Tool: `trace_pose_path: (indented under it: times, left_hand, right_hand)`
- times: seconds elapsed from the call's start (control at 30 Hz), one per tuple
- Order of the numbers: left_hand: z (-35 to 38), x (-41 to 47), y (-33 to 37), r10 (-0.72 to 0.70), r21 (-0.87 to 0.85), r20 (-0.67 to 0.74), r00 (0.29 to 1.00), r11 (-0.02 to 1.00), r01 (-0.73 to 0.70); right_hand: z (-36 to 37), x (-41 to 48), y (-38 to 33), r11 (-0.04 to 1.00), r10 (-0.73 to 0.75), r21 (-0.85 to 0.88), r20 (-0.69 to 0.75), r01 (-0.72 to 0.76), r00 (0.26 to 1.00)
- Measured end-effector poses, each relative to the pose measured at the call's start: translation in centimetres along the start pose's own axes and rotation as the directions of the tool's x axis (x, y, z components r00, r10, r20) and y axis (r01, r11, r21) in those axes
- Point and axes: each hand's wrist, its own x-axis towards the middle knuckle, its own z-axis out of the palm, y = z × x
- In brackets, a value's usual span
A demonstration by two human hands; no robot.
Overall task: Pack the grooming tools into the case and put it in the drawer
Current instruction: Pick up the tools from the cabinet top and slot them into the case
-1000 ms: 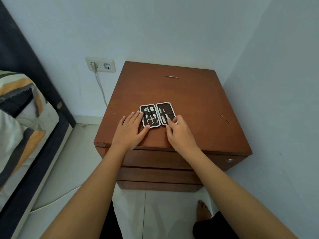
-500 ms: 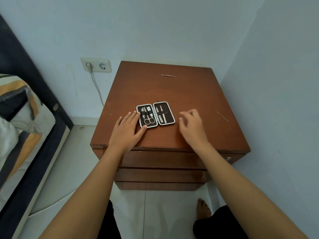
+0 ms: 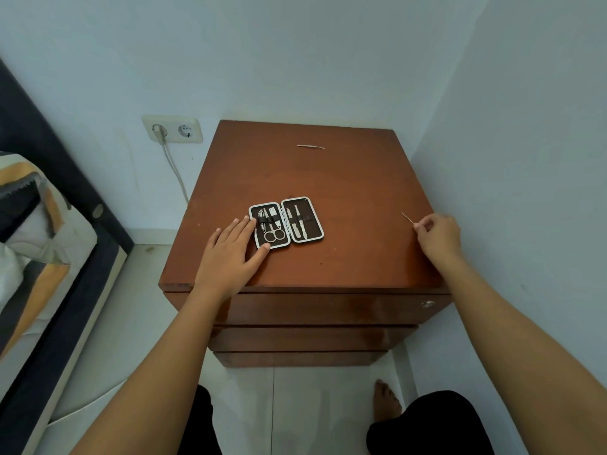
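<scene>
An open grooming case (image 3: pixel 286 222) lies flat on the brown nightstand (image 3: pixel 345 192), with scissors, clippers and other tools strapped inside both halves. My left hand (image 3: pixel 231 254) lies flat on the top, fingertips touching the case's left edge. My right hand (image 3: pixel 438 236) is at the right edge of the top, fingertips pinched on the near end of a thin metal pick (image 3: pixel 407 218). Another slim metal tool (image 3: pixel 310 146) lies near the back edge. The top drawer (image 3: pixel 328 308) below is closed, with a small knob (image 3: pixel 427 304) at its right.
A wall runs close along the nightstand's right side and another behind it. A wall socket (image 3: pixel 172 129) with a plugged cable is at the back left. A bed (image 3: pixel 39 244) stands to the left. My bare foot (image 3: pixel 387 400) rests on the tiled floor.
My right hand left the case's right half and moved right to the thin pick, closing its fingertips on it. My left hand stayed at the case.
</scene>
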Motion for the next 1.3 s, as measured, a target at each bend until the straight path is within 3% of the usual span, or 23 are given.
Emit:
trace_pose_path:
  times: [0.1,0.2,0.43,0.6,1.3]
  left_hand:
    - [0.0,0.0,0.1,-0.002,0.004,0.006,1.0,1.0,0.002]
    - [0.0,0.0,0.1,-0.01,0.004,0.015,1.0,1.0,0.01]
    - [0.0,0.1,0.0,-0.011,0.013,0.018,1.0,1.0,0.011]
    - [0.0,0.0,0.0,-0.01,0.001,0.009,1.0,1.0,0.01]
    - [-0.2,0.0,0.1,-0.011,-0.012,0.015,1.0,1.0,0.011]
  right_hand:
    - [0.0,-0.3,-0.6,0.999,0.03,-0.03,0.029,-0.029,0.999]
    - [0.6,-2.0,-1.7,0.992,-0.055,-0.11,0.047,0.06,0.997]
    - [4.6,-7.6,-8.0,0.94,-0.325,0.171,0.18,0.296,0.928]
    - [6.3,-9.3,-9.6,0.898,-0.43,0.2,0.213,0.392,0.877]
    - [6.2,-10.7,-11.7,0.845,-0.495,-0.065,0.282,0.531,0.822]
